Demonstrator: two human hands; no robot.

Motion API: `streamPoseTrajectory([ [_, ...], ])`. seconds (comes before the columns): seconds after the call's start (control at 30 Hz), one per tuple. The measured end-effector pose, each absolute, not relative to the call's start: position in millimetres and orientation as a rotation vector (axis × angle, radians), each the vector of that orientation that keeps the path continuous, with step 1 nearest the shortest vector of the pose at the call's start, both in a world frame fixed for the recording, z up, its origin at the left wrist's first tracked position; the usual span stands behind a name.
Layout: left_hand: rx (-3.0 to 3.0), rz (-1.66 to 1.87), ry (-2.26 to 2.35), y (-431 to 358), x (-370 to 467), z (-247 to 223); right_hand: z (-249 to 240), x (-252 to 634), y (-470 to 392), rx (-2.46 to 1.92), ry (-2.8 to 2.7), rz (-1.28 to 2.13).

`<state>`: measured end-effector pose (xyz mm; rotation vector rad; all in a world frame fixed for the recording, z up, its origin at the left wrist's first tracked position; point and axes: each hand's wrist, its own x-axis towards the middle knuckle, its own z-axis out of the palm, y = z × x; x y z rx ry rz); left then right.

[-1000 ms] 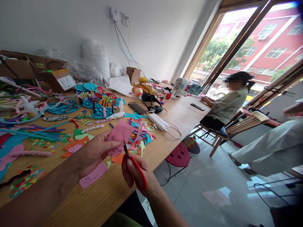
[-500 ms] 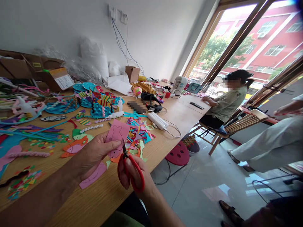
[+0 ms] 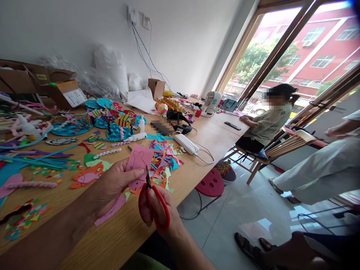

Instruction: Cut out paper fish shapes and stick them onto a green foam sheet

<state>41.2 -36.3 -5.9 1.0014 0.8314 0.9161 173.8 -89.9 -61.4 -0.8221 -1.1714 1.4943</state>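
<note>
The pink paper with its drawn fish outline, pinched between the left hand's thumb and fingers above the table's near edge, is in nearly the same place as half a second ago, while the red-handled scissors, gripped by the right hand with fingers curled through the loops, have their blades at its right edge. Beyond lie colourful scraps and a white power strip on the wooden table; at lower right, more of dark sandals now shows on the shiny floor.
</note>
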Motion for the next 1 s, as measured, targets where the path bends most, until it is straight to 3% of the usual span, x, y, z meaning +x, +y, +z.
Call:
streamPoseTrajectory([
  [1.0,1.071,0.990,0.804,-37.4,40.5,-5.0,-63.3,171.8,-90.0,-0.928,-1.132,1.499],
])
